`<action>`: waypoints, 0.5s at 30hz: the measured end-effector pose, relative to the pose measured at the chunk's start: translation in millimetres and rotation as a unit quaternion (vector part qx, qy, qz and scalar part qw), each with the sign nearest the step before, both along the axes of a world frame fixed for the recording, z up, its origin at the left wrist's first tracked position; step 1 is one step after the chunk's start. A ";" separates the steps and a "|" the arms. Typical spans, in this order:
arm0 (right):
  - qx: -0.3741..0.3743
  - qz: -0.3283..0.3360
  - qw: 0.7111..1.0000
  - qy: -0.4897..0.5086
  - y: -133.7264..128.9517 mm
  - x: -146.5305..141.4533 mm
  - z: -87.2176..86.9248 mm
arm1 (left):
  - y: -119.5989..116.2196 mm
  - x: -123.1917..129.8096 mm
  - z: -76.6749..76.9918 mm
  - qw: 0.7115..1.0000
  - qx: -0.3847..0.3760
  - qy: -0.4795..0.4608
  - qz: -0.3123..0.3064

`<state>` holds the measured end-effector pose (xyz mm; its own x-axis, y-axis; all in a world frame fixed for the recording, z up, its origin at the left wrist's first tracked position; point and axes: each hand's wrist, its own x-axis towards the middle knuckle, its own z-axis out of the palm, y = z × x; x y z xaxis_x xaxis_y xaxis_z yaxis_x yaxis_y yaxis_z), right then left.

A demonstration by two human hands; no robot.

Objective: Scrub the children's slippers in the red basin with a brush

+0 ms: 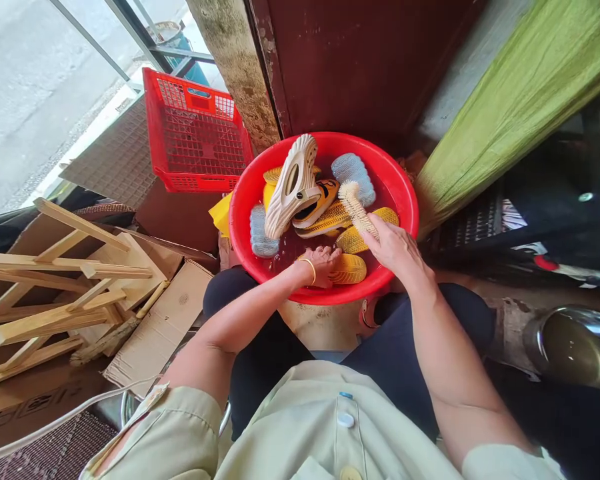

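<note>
A red basin (405, 180) holds dark reddish liquid and several shoes. My right hand (395, 250) is closed round a pale bristled brush (357, 210), its tip pointing up and left over the shoes. Low in the basin, near the front rim, my left hand (321, 264) is on a yellow shoe (350, 269), sole up; its fingertips are partly hidden. A cream clog (293, 187) leans on top of the pile at the left. Blue-grey soles show at the left (264, 231) and upper right (354, 177). More yellow shoes (330, 219) lie between them.
Beyond the basin to the left is a red crate (200, 140). Wooden stools (80, 280) and flattened cardboard (167, 320) lie at the left. A green cloth (520, 100) hangs at the right, above a metal pot (575, 347). A dark red door (360, 60) stands behind.
</note>
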<state>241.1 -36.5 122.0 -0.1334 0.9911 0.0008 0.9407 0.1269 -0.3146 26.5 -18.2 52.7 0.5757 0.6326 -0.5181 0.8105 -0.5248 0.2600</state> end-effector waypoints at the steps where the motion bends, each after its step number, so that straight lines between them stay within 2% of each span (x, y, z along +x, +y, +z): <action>1: 0.001 0.000 1.000 0.005 0.1 0.5 -0.2 | 5.5 -4.3 3.1 1.000 -0.004 -0.022 0.014; 4: 0.007 -0.006 0.999 0.032 1.6 3.3 -1.4 | 27.2 -23.2 12.0 0.982 -0.025 -0.160 0.096; 5: 0.009 -0.013 0.999 0.045 2.8 4.3 -2.2 | 34.5 -30.0 14.2 0.965 -0.037 -0.223 0.132; 7: 0.013 -0.035 0.997 0.069 6.1 5.1 -4.6 | 46.5 -40.8 17.5 0.911 -0.060 -0.343 0.220; 9: 0.023 -0.058 0.994 0.087 8.8 2.7 -8.0 | 53.1 -45.3 19.8 0.839 -0.106 -0.438 0.305; 11: 0.043 -0.067 0.992 0.099 7.5 -5.2 -11.4 | 54.8 -43.2 21.8 0.751 -0.187 -0.511 0.374; 13: 0.069 -0.045 0.992 0.094 -0.2 -19.2 -14.4 | 53.7 -37.1 23.3 0.657 -0.273 -0.563 0.421; 15: 0.080 0.008 0.995 0.061 -13.1 -36.8 -16.7 | 52.0 -30.0 23.7 0.577 -0.316 -0.602 0.453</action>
